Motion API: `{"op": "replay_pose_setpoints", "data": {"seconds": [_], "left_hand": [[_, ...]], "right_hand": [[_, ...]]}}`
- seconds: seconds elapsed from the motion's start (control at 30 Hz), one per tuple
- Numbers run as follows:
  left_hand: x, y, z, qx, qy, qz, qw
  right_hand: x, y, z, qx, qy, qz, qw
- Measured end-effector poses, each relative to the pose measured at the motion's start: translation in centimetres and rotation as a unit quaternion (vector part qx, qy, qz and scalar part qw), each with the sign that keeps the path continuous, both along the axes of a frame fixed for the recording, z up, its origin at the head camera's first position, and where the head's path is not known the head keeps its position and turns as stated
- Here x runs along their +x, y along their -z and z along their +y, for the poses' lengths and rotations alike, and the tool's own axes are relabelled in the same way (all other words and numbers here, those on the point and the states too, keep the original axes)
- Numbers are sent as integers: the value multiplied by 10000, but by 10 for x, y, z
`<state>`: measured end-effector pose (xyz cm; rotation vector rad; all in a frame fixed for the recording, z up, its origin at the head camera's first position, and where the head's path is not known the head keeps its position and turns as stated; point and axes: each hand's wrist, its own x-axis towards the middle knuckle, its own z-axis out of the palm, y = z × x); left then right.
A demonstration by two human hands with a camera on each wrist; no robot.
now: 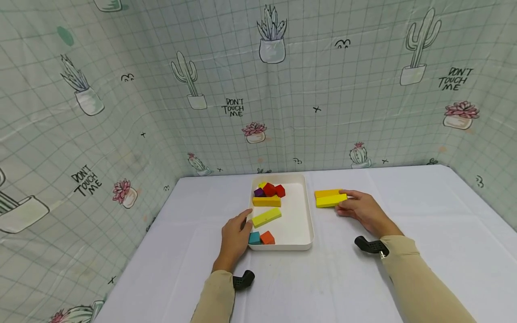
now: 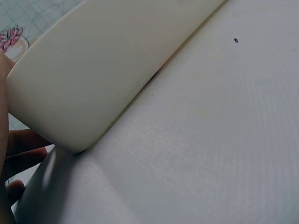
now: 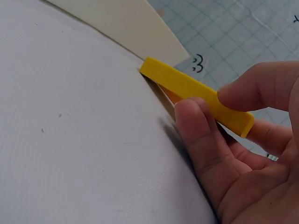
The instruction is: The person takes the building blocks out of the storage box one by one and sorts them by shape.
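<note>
At the left side of a white tray, my left hand holds the side wall. The thumb lies at the rim and the other fingers are low against the outside, as the left wrist view shows beside the tray's corner. To the right of the tray, my right hand pinches the right end of a bright yellow rectangular block between thumb and fingers. A darker yellow block lies right behind it. In the right wrist view the held block slants over the white cloth.
Inside the tray are a yellow-orange bar, a lime-yellow bar, red blocks, a purple block, a teal block and an orange block. A cactus-print cloth hangs behind the white-covered table.
</note>
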<state>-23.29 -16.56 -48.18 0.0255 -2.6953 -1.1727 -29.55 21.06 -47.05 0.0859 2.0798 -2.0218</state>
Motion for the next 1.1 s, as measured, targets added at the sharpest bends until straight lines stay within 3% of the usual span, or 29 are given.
{"op": "replay_pose_setpoints", "data": {"seconds": [0.4,0.7,1.1], "left_hand": [[2,3,0,21,-50,-52,10000],[3,6,2,57,-45,-117,9999],[-1,1,1,54,-71,-92,9999]], "right_hand": [[-4,9,1,771,213,292,9964],[1,9,1,1953,241,597,9786],[-6,6,3,1932,367,829,9770]]}}
